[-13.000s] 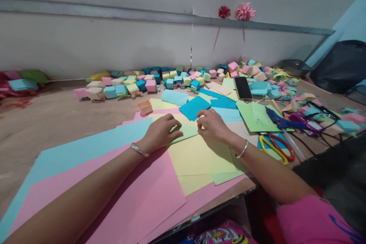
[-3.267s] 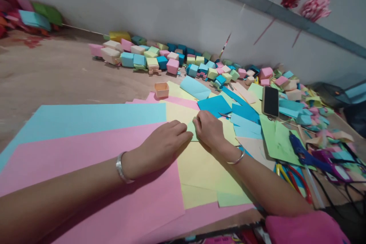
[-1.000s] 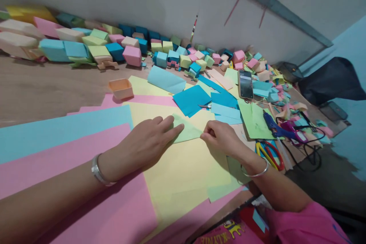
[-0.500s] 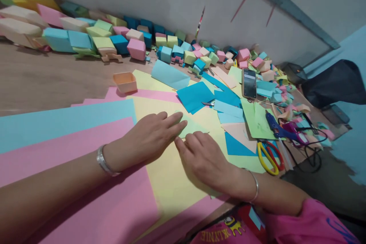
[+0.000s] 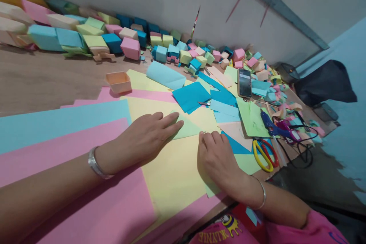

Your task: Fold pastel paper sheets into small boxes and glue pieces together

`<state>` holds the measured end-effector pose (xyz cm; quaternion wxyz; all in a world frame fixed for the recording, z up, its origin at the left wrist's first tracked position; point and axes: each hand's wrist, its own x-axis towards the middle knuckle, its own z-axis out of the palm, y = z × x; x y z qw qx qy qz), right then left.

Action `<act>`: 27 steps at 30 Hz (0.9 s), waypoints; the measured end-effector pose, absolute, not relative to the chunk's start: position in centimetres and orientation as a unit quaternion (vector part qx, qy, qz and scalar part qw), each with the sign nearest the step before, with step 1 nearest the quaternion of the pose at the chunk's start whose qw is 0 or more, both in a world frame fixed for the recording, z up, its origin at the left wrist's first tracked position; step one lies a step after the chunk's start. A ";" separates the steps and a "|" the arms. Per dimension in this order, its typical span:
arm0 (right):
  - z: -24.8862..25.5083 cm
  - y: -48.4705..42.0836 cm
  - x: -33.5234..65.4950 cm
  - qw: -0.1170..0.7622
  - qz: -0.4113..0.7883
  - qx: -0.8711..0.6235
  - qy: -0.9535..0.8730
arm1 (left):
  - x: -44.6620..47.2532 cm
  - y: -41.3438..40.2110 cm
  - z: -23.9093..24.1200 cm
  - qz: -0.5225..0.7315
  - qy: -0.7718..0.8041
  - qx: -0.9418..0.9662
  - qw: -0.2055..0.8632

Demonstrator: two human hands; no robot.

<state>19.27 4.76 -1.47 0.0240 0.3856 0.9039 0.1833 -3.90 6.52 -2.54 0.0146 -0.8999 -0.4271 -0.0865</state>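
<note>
A folded pale green paper [image 5: 187, 126] lies on a large yellow sheet [image 5: 171, 160]. My left hand [image 5: 145, 133] rests on its left part, fingers stretched out and flat, holding it down. At the paper's right corner is my right hand [image 5: 219, 156], with fingers curled together and thumb and fingertips at the lower folded edge. The exact contact under those fingers is partly hidden. A dark blue paper [image 5: 191, 96] and a light blue strip [image 5: 224, 108] lie just beyond. Scissors [image 5: 263, 156] with yellow and red handles sit to the right of my right hand.
Many small folded paper boxes [image 5: 130, 48] line the wall. A peach paper box [image 5: 118, 82] stands at the left. Farther right are a phone [image 5: 244, 83], a blue glue gun [image 5: 276, 127] with a cable, and paper scraps. Pink sheets [image 5: 114, 194] cover the near left.
My right hand has slid rightward along the paper's lower edge, away from my left fingers, to the right corner. The left hand stays on the paper. The view has shifted slightly.
</note>
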 end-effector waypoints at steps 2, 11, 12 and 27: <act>-1.2 4.6 18.2 0.016 0.166 0.352 0.921 | -3.9 6.5 -2.5 -0.091 -0.425 -0.900 0.013; -2.4 4.9 20.4 0.012 0.193 0.378 0.905 | -4.0 6.6 -2.6 -0.090 -0.423 -0.902 0.020; -2.3 5.0 20.9 0.010 0.202 0.386 0.900 | -4.0 6.6 -2.5 -0.087 -0.423 -0.902 0.021; -1.8 5.8 21.1 0.040 0.218 0.423 0.878 | -3.9 6.6 -2.4 -0.068 -0.423 -0.903 0.027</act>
